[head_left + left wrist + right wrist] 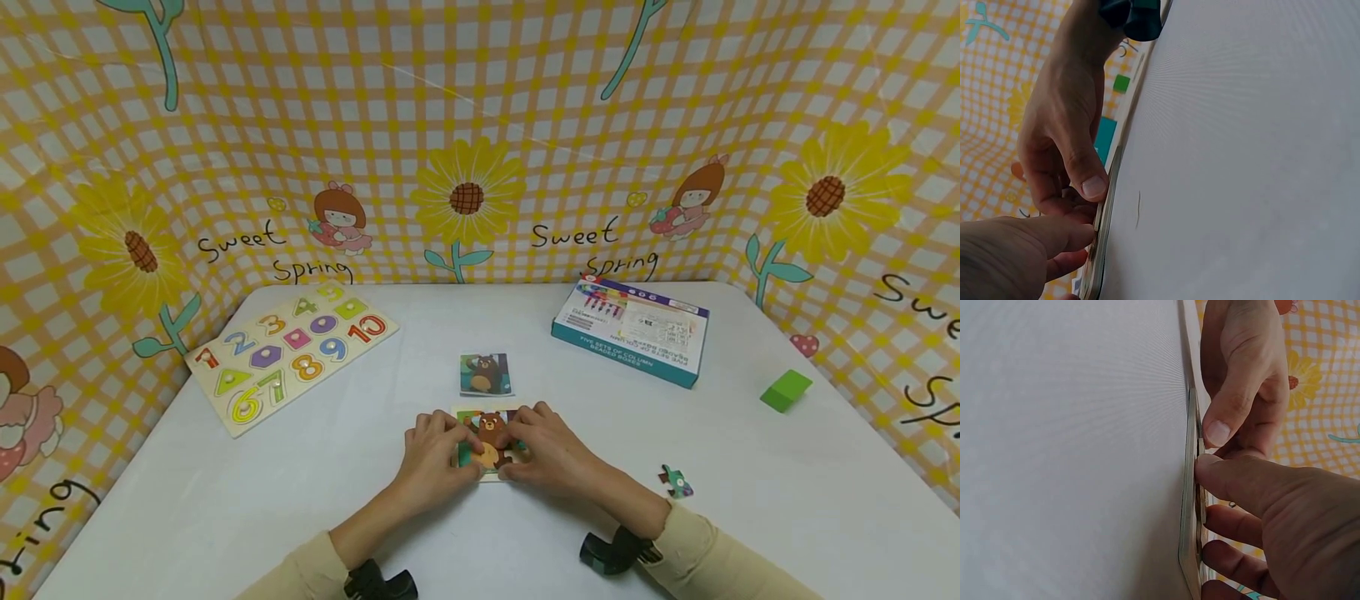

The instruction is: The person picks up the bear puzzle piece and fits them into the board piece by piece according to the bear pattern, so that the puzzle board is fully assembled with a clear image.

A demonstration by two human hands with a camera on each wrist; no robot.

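A bear jigsaw puzzle (491, 427) lies in its shallow tray (491, 479) on the white table, between my two hands. My left hand (435, 460) comes from the left, with curled thumb and index finger on a piece at the bear's belly. From the right, my right hand (553, 454) holds a piece at the right side with bent thumb and fingers. In the right wrist view a piece (1202, 447) stands slightly above the tray edge (1187, 512), both thumbs against it. The fingers hide parts of the picture. Just beyond lies a bear picture card (484, 374).
A loose jigsaw piece (677, 482) lies right of my right forearm. At the far left is a wooden number board (292, 354). A bead box (630, 329) sits at the back right, and a green block (786, 391) lies near the right side. Gingham cloth (465, 100) surrounds the table.
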